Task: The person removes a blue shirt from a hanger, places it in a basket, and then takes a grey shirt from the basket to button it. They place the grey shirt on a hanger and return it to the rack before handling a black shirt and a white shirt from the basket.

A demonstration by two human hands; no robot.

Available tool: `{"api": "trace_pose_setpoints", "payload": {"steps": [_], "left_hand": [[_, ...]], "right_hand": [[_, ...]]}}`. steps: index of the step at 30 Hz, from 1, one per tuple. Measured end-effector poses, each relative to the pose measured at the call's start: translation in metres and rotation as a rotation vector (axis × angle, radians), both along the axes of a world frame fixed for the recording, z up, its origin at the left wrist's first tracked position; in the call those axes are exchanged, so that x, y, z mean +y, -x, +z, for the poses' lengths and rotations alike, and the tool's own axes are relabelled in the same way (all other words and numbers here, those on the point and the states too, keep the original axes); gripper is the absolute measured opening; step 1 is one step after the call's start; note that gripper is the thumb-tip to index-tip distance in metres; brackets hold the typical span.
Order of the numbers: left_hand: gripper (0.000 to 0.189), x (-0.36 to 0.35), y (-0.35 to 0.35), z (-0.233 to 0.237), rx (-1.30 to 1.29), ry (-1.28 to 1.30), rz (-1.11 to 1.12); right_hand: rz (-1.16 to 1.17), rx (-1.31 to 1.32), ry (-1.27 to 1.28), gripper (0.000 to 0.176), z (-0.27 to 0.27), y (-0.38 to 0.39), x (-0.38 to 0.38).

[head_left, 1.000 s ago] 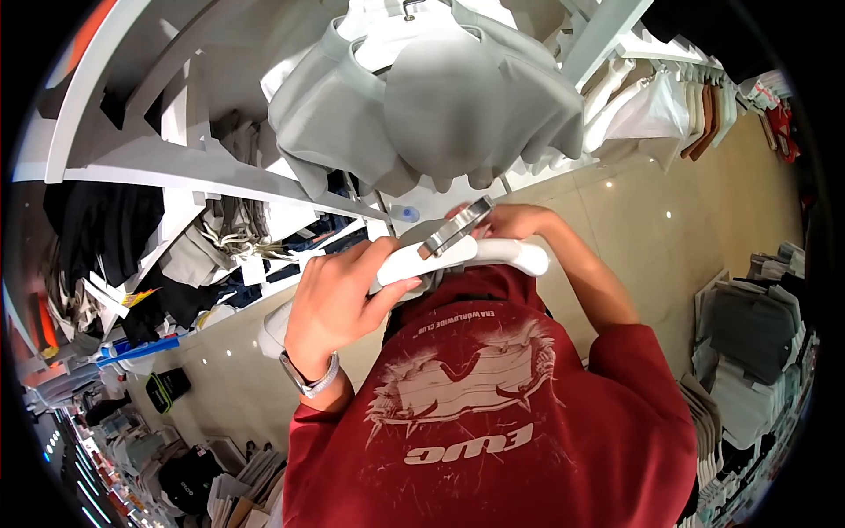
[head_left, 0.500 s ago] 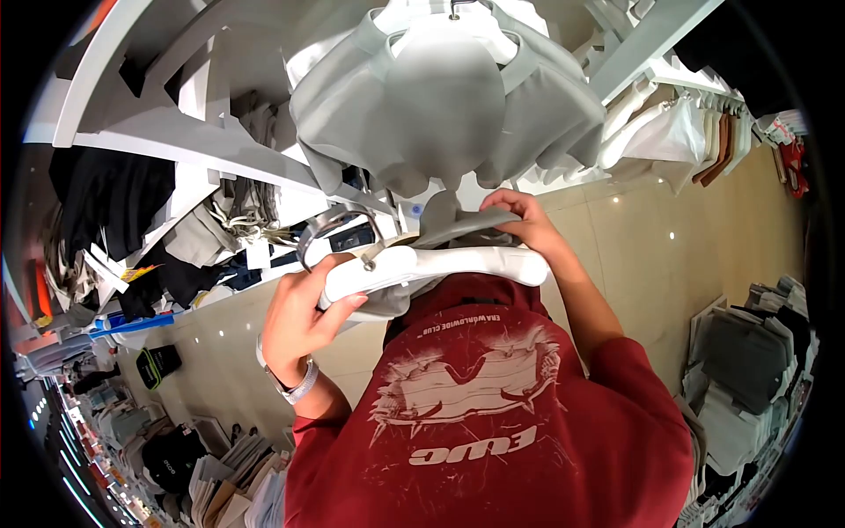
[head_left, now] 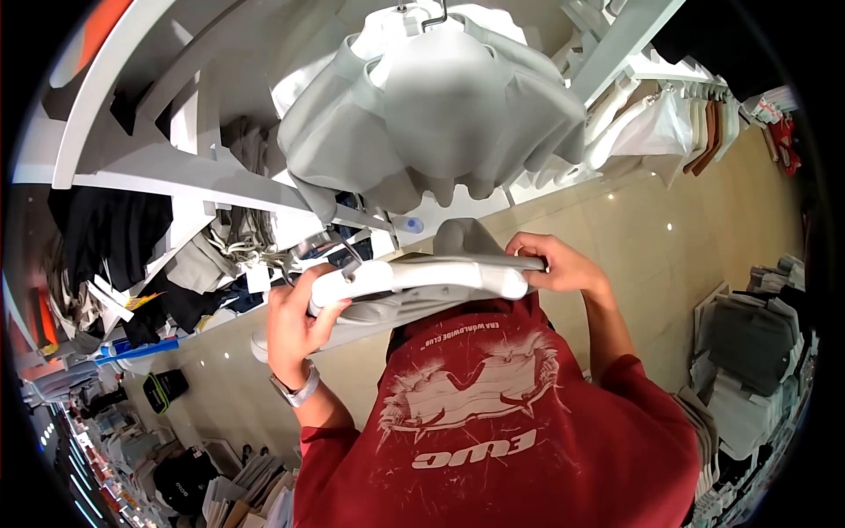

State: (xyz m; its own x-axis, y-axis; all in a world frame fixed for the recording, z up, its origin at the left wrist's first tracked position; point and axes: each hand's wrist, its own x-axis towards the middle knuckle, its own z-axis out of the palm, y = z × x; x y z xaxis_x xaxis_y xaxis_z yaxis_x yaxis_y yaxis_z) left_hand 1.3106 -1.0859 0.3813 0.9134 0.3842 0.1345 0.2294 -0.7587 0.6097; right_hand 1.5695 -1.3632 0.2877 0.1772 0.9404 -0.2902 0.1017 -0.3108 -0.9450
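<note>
I hold a white plastic hanger (head_left: 422,275) level in front of my chest, with a grey garment (head_left: 458,242) draped on it. My left hand (head_left: 295,321) grips the hanger's left end, just below its metal hook (head_left: 327,245). My right hand (head_left: 559,264) pinches the grey fabric at the hanger's right end. A watch sits on my left wrist. Above hang grey shirts (head_left: 431,106) on a hanger from a white rail.
White shelving (head_left: 176,167) with folded and hanging dark clothes stands at the left. More garments (head_left: 656,119) hang on a rack at the upper right. Stacks of folded clothes (head_left: 748,352) lie at the right, and more lie at the lower left. The floor is beige tile (head_left: 687,220).
The hanger has turned level and the grey garment now lies over it. My right hand has shifted right to the hanger's end. My left hand has slid lower on the left end.
</note>
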Motion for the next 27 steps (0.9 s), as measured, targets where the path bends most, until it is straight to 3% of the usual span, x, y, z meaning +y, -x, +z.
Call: {"api": "trace_pose_setpoints", "payload": {"steps": [5,8,10,13,14,16,17,19,22,23,26,27], "left_hand": [[0.035,-0.008,-0.007,-0.013,-0.085,-0.087,0.016],[0.036,-0.016,-0.022,-0.022,-0.16,-0.149,0.03],[0.035,-0.021,-0.037,-0.022,-0.187,-0.169,0.004],[0.031,-0.025,-0.058,-0.015,-0.136,-0.05,-0.011],[0.031,-0.023,-0.067,-0.011,-0.136,-0.011,-0.017],[0.028,-0.017,-0.084,-0.002,-0.164,0.061,-0.033],[0.028,-0.015,-0.093,0.006,-0.164,0.07,-0.054],[0.028,-0.015,-0.112,0.025,-0.167,0.084,-0.101],[0.031,-0.015,-0.145,0.045,-0.154,0.056,-0.135],[0.031,-0.013,-0.155,0.048,-0.166,0.053,-0.128],[0.032,-0.005,-0.178,0.05,-0.124,0.025,-0.07],[0.033,-0.001,-0.186,0.045,-0.225,0.033,-0.054]], "right_hand": [[-0.167,-0.044,-0.081,0.034,0.022,0.009,0.002],[-0.507,-0.34,0.095,0.032,0.017,0.034,0.016],[-0.517,-0.249,-0.095,0.042,0.016,0.056,0.021],[-0.21,0.276,-0.271,0.047,0.046,0.062,0.022],[-0.034,-0.08,-0.414,0.051,0.06,0.045,0.022],[-0.214,-0.582,-0.603,0.058,0.066,0.021,0.017],[-0.211,-0.589,-0.608,0.058,0.076,0.012,0.021],[-0.502,-0.92,-0.457,0.057,0.102,-0.006,0.031],[-0.449,-0.926,-0.337,0.049,0.087,-0.035,0.042],[-0.412,-0.805,-0.201,0.041,0.095,-0.043,0.043],[-0.396,-0.876,-0.204,0.038,0.109,-0.063,0.057],[-0.399,-0.871,-0.233,0.035,0.111,-0.068,0.063]]}}
